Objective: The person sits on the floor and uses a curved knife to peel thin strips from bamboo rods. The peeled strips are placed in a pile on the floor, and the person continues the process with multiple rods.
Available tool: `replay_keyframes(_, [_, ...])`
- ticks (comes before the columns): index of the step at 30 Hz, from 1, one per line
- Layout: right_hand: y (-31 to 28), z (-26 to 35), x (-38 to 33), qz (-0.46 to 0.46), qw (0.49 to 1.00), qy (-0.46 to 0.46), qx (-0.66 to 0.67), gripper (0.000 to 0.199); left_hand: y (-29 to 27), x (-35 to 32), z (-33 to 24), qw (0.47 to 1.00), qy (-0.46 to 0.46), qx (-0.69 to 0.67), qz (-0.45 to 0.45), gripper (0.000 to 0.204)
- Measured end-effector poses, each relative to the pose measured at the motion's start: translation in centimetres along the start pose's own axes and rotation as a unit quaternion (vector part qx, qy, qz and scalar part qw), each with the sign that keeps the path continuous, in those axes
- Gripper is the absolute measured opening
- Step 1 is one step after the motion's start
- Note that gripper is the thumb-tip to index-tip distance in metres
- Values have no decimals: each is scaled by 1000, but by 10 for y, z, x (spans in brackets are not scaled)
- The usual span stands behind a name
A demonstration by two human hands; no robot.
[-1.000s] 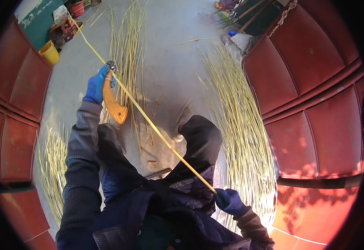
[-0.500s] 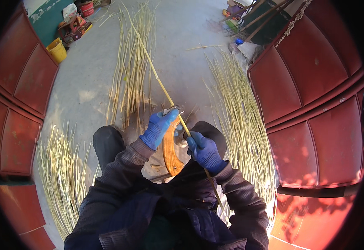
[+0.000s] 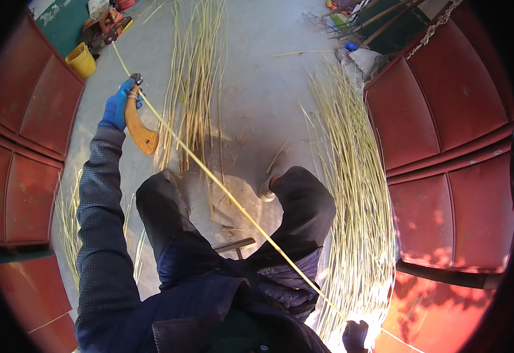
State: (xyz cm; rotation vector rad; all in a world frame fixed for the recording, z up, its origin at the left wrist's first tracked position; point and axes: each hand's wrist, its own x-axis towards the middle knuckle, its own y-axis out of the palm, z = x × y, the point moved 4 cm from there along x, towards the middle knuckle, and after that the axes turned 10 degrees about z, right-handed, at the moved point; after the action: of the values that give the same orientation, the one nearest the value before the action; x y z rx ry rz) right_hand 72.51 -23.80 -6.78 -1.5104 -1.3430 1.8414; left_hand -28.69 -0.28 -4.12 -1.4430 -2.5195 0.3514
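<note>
My left hand (image 3: 117, 107), in a blue work glove, is stretched forward on the left. It is closed round the top of a tool with a curved wooden handle (image 3: 140, 130) and a small metal head. A long, thin yellow-green cane (image 3: 220, 187) passes by the metal head and slants across my lap to the lower right. There my right hand (image 3: 356, 335), gloved and in shadow, is closed at the cane's near end; its fingers show only in part.
Loose bundles of canes lie on the floor ahead (image 3: 195, 88), at right (image 3: 351, 194) and at left (image 3: 68, 223). Red padded seats (image 3: 421, 200) line both sides. A yellow bucket (image 3: 81, 61) stands at far left. Short scraps and a small wooden bar (image 3: 234, 245) lie between my legs.
My hands have moved far apart along the cane: the left went forward and left with the tool, the right back and down to the lower right. The cane now slants across my lap.
</note>
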Motion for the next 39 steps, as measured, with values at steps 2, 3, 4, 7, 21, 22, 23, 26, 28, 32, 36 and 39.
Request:
replay_keyframes(2, [50,-55,-54,47,994,78,-67,8,-35,20,18,984,-93,-138,-56,44])
replay_keyframes(3, [71,-84,-80,82,984,120,-103,11,-50,24,22,988,-64,-130,-46,44])
replay_keyframes(4, [88,-111,-104,119,970,158,-142,14,-67,29,24,993,-20,-116,-26,43])
replay_keyframes(7, [116,-172,-158,271,881,168,-351,27,-140,43,28,978,-60,-197,-24,41])
replay_keyframes(21, [5,-88,22,-170,970,156,-74,14,-36,-3,73,983,-100,-146,57,53])
replay_keyframes(22, [4,-87,42,-121,970,187,-102,13,-2,-9,82,974,-102,-164,118,54])
replay_keyframes(23, [1,-83,62,-144,965,195,-97,13,29,-14,93,966,-105,-158,173,53])
replay_keyframes(26, [-3,-72,113,-141,949,251,-126,13,110,-19,133,943,-118,-170,260,53])
replay_keyframes(28, [2,-66,144,-75,948,284,-125,11,154,-20,157,911,-192,-205,302,54])
replay_keyframes(32, [30,-57,187,-7,939,339,-58,14,169,-47,160,914,-301,-79,261,51])
replay_keyframes(36, [61,-61,209,-33,934,354,-17,18,173,-71,135,935,-263,3,239,46])
replay_keyframes(39, [82,-71,218,27,918,396,24,20,176,-79,131,932,-283,27,225,45])
